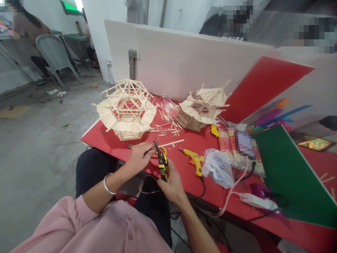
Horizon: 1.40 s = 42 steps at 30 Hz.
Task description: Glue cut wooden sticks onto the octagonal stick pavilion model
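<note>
Over the near edge of the red worktop (110, 140), the right hand (171, 182) holds yellow-handled snips (161, 160) in a closed grip, blades meeting the thin stick (171, 143) pinched by the left hand (139, 156).

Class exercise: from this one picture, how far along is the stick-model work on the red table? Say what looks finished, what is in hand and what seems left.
Looks done: the hexagonal stick pavilion stands whole, though its upper roof is still open framework. In hand: the left hand holds a thin stick at the yellow cutters gripped by the right hand. Probably left: the second model looks uneven, loose sticks lie scattered, and the glue gun lies by.
</note>
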Motion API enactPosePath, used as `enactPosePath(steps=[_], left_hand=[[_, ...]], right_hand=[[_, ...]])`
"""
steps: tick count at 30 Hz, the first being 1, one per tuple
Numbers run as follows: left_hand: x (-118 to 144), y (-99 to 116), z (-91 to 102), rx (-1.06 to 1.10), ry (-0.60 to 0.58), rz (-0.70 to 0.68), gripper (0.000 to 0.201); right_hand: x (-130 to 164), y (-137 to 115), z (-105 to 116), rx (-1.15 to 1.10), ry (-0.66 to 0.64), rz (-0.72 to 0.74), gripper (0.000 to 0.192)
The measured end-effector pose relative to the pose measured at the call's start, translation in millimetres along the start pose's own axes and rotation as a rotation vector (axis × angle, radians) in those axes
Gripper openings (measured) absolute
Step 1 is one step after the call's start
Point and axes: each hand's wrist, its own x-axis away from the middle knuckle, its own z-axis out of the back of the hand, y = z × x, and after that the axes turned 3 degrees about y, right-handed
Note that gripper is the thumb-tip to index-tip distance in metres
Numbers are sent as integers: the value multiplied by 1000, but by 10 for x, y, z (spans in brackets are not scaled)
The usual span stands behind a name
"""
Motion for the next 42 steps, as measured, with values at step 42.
enactPosePath(steps=[42], left_hand=[[-99,-156,57,415,-294,443,31]], right_hand=[[160,156,165,-466,-306,-274,55]])
